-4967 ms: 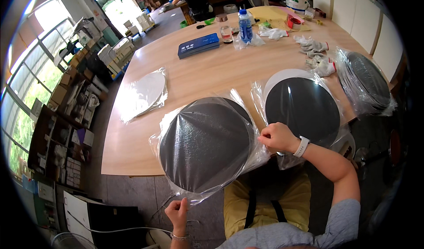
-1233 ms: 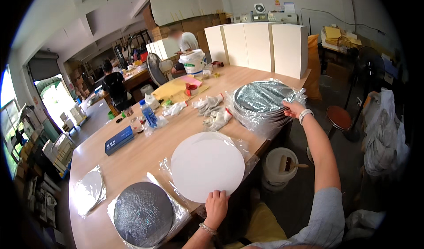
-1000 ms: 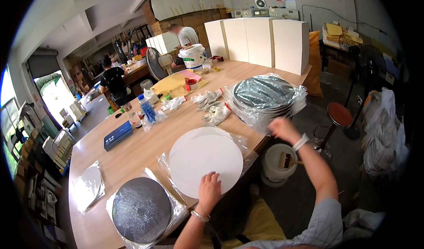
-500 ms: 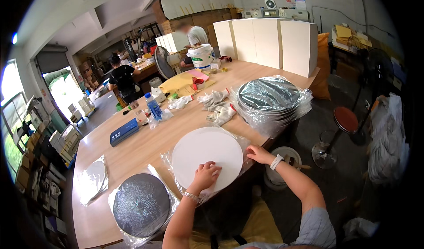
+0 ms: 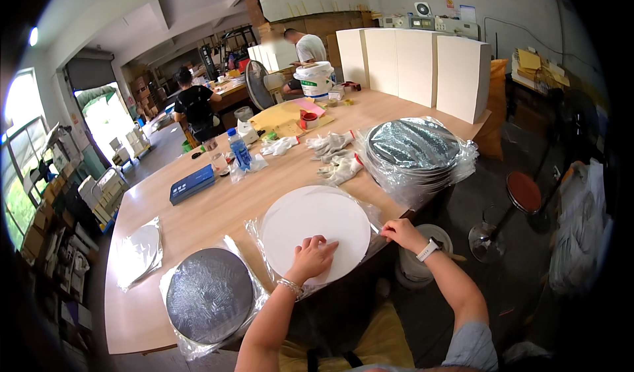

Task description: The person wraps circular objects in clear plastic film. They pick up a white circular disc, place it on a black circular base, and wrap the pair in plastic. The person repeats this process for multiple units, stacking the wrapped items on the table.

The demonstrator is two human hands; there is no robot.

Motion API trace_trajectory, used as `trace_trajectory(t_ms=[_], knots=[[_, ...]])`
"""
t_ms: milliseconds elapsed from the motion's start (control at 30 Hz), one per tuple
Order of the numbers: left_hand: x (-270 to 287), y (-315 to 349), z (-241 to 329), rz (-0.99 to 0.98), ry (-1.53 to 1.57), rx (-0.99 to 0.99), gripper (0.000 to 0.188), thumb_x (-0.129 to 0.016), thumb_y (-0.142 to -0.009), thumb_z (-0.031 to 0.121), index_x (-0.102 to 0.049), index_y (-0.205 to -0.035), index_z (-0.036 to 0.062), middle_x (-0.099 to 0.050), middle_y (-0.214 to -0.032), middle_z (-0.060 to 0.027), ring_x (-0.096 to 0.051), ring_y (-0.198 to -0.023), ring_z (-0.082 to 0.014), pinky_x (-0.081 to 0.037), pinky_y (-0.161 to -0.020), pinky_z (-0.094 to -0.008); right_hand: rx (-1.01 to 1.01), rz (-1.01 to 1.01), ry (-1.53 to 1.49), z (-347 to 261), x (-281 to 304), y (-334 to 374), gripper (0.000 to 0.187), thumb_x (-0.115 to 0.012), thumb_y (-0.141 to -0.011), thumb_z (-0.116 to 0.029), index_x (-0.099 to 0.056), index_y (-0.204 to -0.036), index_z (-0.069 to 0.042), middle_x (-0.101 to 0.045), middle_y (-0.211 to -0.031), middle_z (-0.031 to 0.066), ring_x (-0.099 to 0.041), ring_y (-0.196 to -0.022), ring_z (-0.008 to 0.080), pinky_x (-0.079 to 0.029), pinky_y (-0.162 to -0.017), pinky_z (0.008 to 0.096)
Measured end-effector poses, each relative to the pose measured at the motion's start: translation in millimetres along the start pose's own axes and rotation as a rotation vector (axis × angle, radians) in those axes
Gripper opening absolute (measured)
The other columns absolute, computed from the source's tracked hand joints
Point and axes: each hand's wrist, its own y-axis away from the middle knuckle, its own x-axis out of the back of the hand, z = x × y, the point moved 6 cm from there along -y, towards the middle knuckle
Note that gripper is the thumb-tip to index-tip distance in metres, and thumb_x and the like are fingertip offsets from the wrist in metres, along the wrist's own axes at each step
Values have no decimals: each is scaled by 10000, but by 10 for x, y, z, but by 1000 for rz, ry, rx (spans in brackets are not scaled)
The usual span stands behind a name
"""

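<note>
A white round disc (image 5: 317, 230) lies near the table's front edge, with clear plastic bag film (image 5: 252, 232) showing around its rim. My left hand (image 5: 313, 258) rests on the disc's near half, fingers out and partly bent, gripping nothing. At the disc's right side, my right hand (image 5: 403, 234) has its fingers pinched together at the loose edge of the film. Left of the disc, a dark grey disc (image 5: 209, 295) lies in clear plastic. Farther left is a smaller bagged pale disc (image 5: 140, 252).
A tall stack of plastic-covered dark discs (image 5: 416, 149) stands right of several white work gloves (image 5: 340, 167). Beyond are a blue box (image 5: 192, 184), a bottle (image 5: 239, 150), a white bucket (image 5: 314, 81) and tall white blocks (image 5: 462, 75). A lidded bucket (image 5: 432, 240) sits below the table's right edge.
My right hand has moved slightly right, away from the disc's edge, and its fingers have closed together. My left hand stays on the disc. The whole view has shifted a little.
</note>
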Motion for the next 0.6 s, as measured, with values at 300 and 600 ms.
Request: trace_trajectory(t_ms=[300,600], knots=[[-21,-6,12,-79,19,34,416,-470,-871,331,-510,-1284,360,-416,-1292,-42,-352,-1212,-271,-331,-924,-473,555,44,508,-449,39,166,123,-642,-770,-85,-555,-812,-8,-568,-926,105,-569,-908,265,-461,-785,357],[6,-65,113,-159,-35,35,440,-464,-880,390,-472,-1318,353,-379,-1317,-53,-326,-1230,-277,-371,-910,-507,644,-155,521,-875,153,789,166,-642,-766,-67,-558,-904,-34,-591,-869,89,-573,-893,268,-420,-882,409]])
